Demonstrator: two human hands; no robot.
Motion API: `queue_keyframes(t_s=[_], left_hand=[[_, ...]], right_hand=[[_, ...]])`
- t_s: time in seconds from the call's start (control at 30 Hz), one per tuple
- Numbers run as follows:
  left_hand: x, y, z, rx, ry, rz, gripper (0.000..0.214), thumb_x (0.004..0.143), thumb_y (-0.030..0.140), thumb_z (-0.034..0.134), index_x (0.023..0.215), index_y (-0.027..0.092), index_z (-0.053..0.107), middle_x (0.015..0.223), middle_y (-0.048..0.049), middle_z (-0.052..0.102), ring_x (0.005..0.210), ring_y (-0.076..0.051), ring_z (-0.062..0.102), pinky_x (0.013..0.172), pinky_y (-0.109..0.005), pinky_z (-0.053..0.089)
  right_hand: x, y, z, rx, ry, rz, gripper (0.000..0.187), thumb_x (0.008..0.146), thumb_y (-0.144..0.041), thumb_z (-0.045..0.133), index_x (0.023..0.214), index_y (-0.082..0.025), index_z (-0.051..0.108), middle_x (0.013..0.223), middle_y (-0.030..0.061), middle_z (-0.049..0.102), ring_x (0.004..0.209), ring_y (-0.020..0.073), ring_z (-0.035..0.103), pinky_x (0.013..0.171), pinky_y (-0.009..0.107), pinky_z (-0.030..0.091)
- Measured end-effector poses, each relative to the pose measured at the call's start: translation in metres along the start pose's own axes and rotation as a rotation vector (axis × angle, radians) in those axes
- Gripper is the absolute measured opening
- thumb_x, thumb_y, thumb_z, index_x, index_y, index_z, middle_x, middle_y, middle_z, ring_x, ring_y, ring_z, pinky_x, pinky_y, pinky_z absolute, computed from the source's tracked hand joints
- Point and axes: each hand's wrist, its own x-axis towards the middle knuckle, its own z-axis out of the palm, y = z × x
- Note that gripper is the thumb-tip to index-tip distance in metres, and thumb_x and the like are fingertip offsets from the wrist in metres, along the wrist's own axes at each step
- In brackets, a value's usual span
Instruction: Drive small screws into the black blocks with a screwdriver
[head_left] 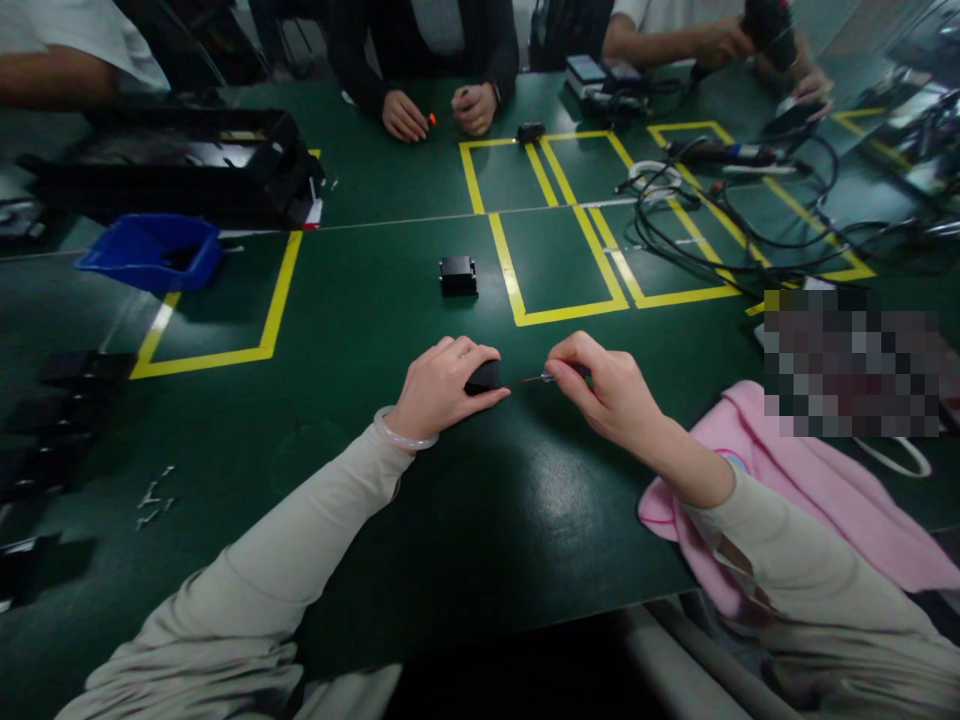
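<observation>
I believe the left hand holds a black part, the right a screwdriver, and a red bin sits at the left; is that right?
No: the head view shows the bin is blue, not red. The left hand does hold the black part and the right hand the screwdriver.

L hand (442, 385) grips a small black part (484, 376) on the green table (360, 320); R hand (600, 385) pinches a thin screwdriver (551, 376), tip at the part's side, touching it I think, too dark to be sure. Second black part (458, 275) sits well beyond. Blue bin (150, 252) far left, loose screws (154, 495) near L sleeve, pink cloth (795, 490) under R forearm, cables (720, 215) top right.
</observation>
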Motion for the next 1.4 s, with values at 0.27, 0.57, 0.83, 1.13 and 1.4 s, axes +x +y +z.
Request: queue_keyframes(t_s=[0.27, 0.57, 0.83, 1.13, 1.4], left_hand=[[-0.0006, -0.0001, 0.0001, 0.004, 0.013, 0.008, 0.045, 0.093, 0.060, 0.055, 0.114, 0.022, 0.064, 0.106, -0.0067, 0.066, 0.094, -0.022, 0.058, 0.080, -0.034, 0.044], [-0.0001, 0.0005, 0.0001, 0.013, 0.013, 0.006, 0.042, 0.093, 0.058, 0.056, 0.114, 0.021, 0.064, 0.105, -0.0067, 0.066, 0.093, -0.022, 0.058, 0.079, -0.034, 0.045], [-0.0008, 0.0008, -0.0002, 0.016, 0.010, 0.000, 0.041, 0.093, 0.055, 0.057, 0.114, 0.021, 0.064, 0.105, -0.0064, 0.066, 0.094, -0.023, 0.058, 0.080, -0.034, 0.045], [-0.0005, 0.0006, 0.0010, 0.017, 0.013, -0.004, 0.042, 0.092, 0.056, 0.058, 0.115, 0.020, 0.064, 0.106, -0.0062, 0.066, 0.095, -0.023, 0.058, 0.081, -0.034, 0.045], [-0.0012, 0.0004, 0.0006, 0.020, 0.020, 0.004, 0.041, 0.093, 0.055, 0.058, 0.114, 0.021, 0.064, 0.105, -0.0059, 0.066, 0.094, -0.022, 0.058, 0.080, -0.034, 0.044]], right_hand=[[-0.0004, 0.0006, 0.0004, -0.004, -0.005, 0.004, 0.010, 0.099, -0.028, 0.049, 0.093, -0.022, 0.054, 0.072, -0.0014, 0.061, 0.060, 0.0117, 0.058, 0.059, 0.023, 0.043], [0.0010, -0.0020, -0.0012, 0.011, 0.002, -0.017, 0.008, 0.098, -0.023, 0.049, 0.098, -0.020, 0.057, 0.076, -0.0005, 0.064, 0.062, 0.0115, 0.060, 0.061, 0.023, 0.045], [-0.0002, -0.0018, -0.0010, -0.003, 0.000, -0.035, 0.010, 0.098, -0.021, 0.048, 0.101, -0.020, 0.057, 0.078, 0.0002, 0.067, 0.064, 0.0112, 0.063, 0.063, 0.022, 0.046], [-0.0007, -0.0014, 0.0001, -0.011, -0.004, -0.054, 0.010, 0.099, -0.024, 0.048, 0.098, -0.021, 0.057, 0.076, 0.0001, 0.066, 0.062, 0.0114, 0.061, 0.060, 0.022, 0.044], [-0.0002, -0.0015, 0.0001, -0.027, -0.011, -0.045, 0.012, 0.100, -0.027, 0.049, 0.092, -0.021, 0.056, 0.072, -0.0011, 0.063, 0.058, 0.0107, 0.059, 0.057, 0.022, 0.042]])
